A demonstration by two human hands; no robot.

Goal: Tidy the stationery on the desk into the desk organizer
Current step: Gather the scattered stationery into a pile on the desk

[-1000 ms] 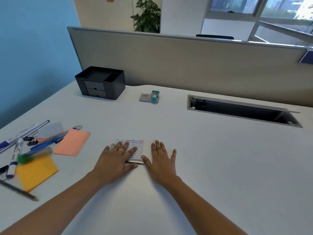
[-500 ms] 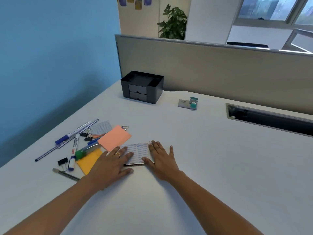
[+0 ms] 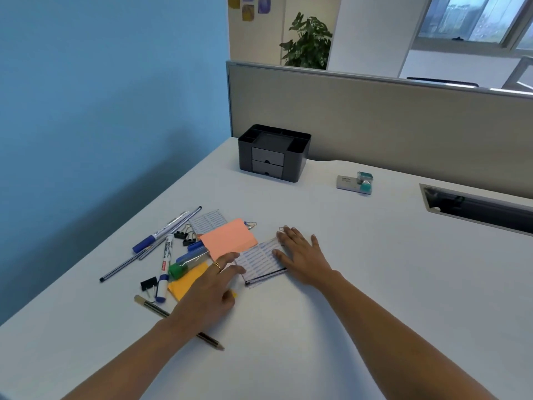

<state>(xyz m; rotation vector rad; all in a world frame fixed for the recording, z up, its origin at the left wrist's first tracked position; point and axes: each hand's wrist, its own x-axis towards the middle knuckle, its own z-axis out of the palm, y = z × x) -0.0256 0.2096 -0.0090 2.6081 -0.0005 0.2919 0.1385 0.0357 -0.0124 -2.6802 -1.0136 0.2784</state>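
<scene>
A black desk organizer [image 3: 274,153] with two grey drawers stands at the back of the white desk [image 3: 375,269]. Before me lies a white label sheet [image 3: 259,259] with a dark pen along its near edge. My right hand [image 3: 302,254] rests flat on the sheet's right side, fingers spread. My left hand [image 3: 207,290] hovers over the sheet's left edge and a yellow sticky pad [image 3: 187,281], fingers apart, holding nothing. An orange-pink sticky pad [image 3: 227,241], markers [image 3: 164,265], pens [image 3: 150,249], binder clips [image 3: 148,284] and a pencil [image 3: 178,321] lie scattered to the left.
A grey staple box with a teal clip [image 3: 356,183] sits right of the organizer. A cable slot [image 3: 476,212] opens in the desk at the right. A beige partition [image 3: 375,119] closes the back, and a blue wall [image 3: 101,111] runs along the left.
The view has swung left, bringing the organizer toward the middle. My left hand lifted off the label sheet and shifted left over the yellow pad; my right hand stays on the sheet.
</scene>
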